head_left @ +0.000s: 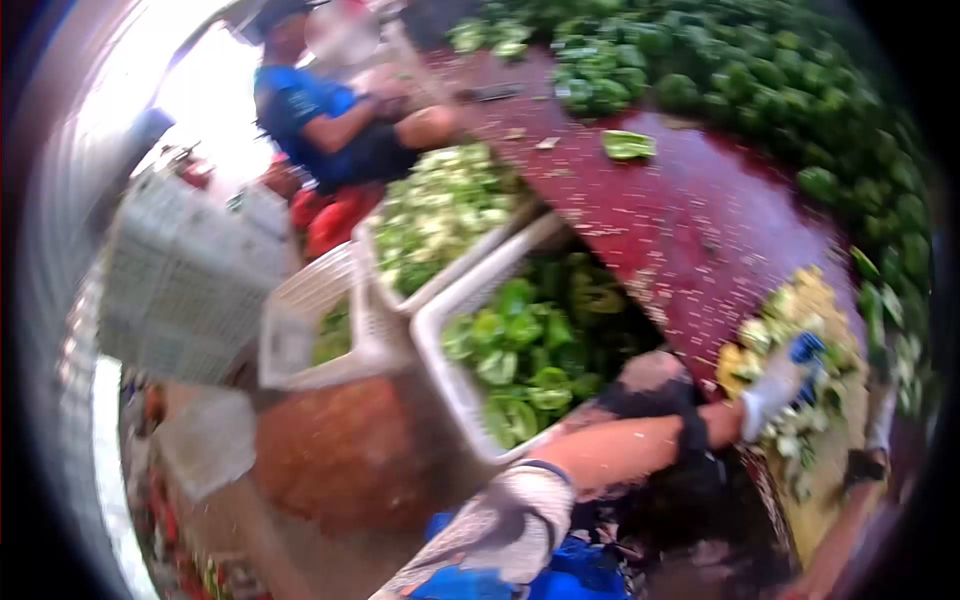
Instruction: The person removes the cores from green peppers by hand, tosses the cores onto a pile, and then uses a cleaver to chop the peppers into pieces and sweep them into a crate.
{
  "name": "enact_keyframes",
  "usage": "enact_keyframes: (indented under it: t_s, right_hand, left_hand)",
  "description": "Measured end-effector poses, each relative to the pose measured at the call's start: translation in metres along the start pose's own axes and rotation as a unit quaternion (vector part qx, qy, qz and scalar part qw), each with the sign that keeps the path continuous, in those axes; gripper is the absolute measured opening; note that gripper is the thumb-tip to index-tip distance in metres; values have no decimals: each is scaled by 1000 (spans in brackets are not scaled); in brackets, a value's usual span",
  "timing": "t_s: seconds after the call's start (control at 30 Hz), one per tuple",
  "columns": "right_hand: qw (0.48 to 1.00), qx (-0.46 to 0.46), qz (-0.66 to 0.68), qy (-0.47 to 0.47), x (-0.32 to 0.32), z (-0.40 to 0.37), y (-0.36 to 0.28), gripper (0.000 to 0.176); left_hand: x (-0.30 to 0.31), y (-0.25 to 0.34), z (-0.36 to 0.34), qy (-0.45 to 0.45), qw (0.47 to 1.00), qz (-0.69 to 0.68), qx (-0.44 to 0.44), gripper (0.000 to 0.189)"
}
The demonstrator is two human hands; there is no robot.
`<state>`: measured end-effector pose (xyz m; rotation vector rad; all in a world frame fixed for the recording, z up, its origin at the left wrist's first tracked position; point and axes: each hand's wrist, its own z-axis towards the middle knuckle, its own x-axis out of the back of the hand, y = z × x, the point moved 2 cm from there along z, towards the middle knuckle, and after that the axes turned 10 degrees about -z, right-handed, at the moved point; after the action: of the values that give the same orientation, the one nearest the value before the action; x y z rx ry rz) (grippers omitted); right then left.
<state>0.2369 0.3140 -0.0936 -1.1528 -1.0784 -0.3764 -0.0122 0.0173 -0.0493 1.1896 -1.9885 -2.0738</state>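
Left hand (778, 392): gloved, it rested on the pile of trimmings (795, 312); blur hid its grip.
Right hand (882, 415): beside the pile, smeared at the frame edge; its grip could not be told.
Pile: it sat on the red table (680, 220), at its near edge.
Crate (440, 340): it held green leaves, with its end hidden by the left arm.

Peppers (520, 350) in crate (452, 385) beside table (680, 220), w/ scrap pile (790, 310) on it.
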Motion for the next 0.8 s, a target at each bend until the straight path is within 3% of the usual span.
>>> enact_keyframes:
  t_s: [0.07, 0.13, 0.17, 0.2, 0.23, 0.27, 0.3, 0.37, 0.43, 0.47, 0.5, 0.57, 0.6, 0.63, 0.67, 0.7, 0.73, 0.77, 0.8]
  right_hand:
    - [996, 92, 11, 18, 10, -79, -97, 35]
    - [975, 208, 67, 33, 10, -136, -161, 33]
    - [970, 242, 26, 20, 5, -146, -194, 37]
    - [930, 329, -149, 72, 26, -169, -262, 42]
    - [919, 348, -167, 84, 15, -167, -255, 46]
    - [914, 357, -155, 115, 18, -173, -267, 46]
    - [922, 361, -108, 92, 11, -166, -254, 46]
    - [945, 280, 144, 85, 8, -170, -247, 45]
    - [922, 62, 378, 45, 4, -176, -243, 40]
    - [936, 6, 343, 72, 5, -173, -244, 51]
    - [956, -55, 288, 17, 13, -179, -243, 66]
    - [965, -57, 250, -53, -13, -167, -213, 69]
    - [983, 22, 179, 37, -30, -165, -194, 70]
    - [956, -26, 294, 2, -30, -166, -197, 68]
    - [992, 82, 54, 75, -28, -172, -188, 52]
    - [953, 199, -179, 143, -31, -177, -179, 42]
    - [957, 121, -261, 36, -30, -176, -176, 53]
    - [813, 205, -519, 166, -57, -182, -135, 61]
    - [799, 149, -580, 57, -30, -191, -178, 68]
  left_hand:
    - [15, -7, 1, -75, 983, -159, 45, 45]
    - [29, -42, 16, -108, 942, -313, 56, 43]
    - [19, -23, 9, -101, 943, -305, 90, 44]
    - [18, -1, 8, -90, 947, -287, 115, 44]
    - [14, 3, 13, -107, 951, -261, 123, 40]
    - [-3, 19, 6, -57, 975, -204, 65, 35]
    - [3, 17, 6, -100, 980, -147, 87, 32]
    - [2, 12, 7, -123, 975, -169, 77, 31]
    - [-4, 10, 6, -122, 974, -166, 92, 31]
    - [-11, 14, 0, -136, 968, -183, 103, 32]
    - [-15, 11, -1, -141, 972, -163, 90, 33]
    - [-25, 4, -3, -130, 977, -146, 85, 34]
    - [-22, -6, 3, -151, 976, -137, 75, 37]
    - [-31, -12, 5, -132, 989, -73, 1, 43]
    - [-35, -18, 8, -149, 986, 75, -13, 44]
    - [-30, -18, 14, -147, 962, 228, -31, 46]
    - [-24, -42, 25, -154, 938, 290, -111, 54]
    - [-48, 8, -1, -156, 931, 321, -72, 53]
    - [-43, 7, 1, -173, 877, 449, -11, 41]
